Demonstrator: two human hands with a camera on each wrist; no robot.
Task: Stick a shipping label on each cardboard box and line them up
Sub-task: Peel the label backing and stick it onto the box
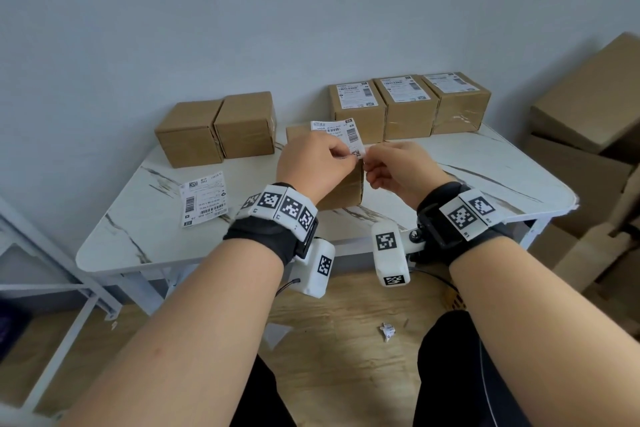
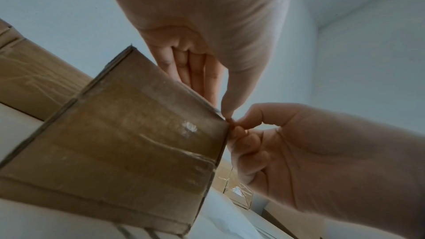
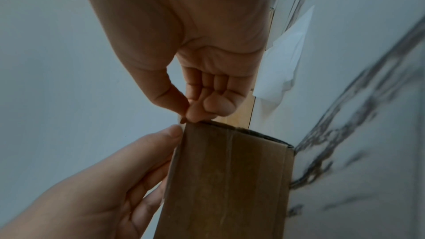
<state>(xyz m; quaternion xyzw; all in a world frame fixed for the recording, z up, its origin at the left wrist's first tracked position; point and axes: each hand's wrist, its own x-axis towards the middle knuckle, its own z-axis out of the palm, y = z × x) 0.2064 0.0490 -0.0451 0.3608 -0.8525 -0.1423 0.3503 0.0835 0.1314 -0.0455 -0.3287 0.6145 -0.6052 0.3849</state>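
Both hands meet over a plain cardboard box [image 1: 343, 192] at the middle of the white marble table [image 1: 485, 163]. My left hand [image 1: 334, 156] and my right hand [image 1: 372, 163] each pinch the near corner of a shipping label [image 1: 337, 133], which stands above the box top. In the left wrist view the box [image 2: 115, 134] fills the lower left, and thumb and fingertips meet at its upper corner. The right wrist view shows the same box [image 3: 225, 179] from its side. Two unlabelled boxes [image 1: 188, 133] [image 1: 244, 125] stand at the back left. Three labelled boxes [image 1: 405, 106] stand in a row at the back right.
A spare label [image 1: 202, 198] lies flat on the table's left part. Large cardboard cartons [image 1: 581, 107] are piled on the right beside the table. A white metal frame [image 1: 52, 270] stands at the left. A paper scrap [image 1: 387, 331] lies on the wooden floor.
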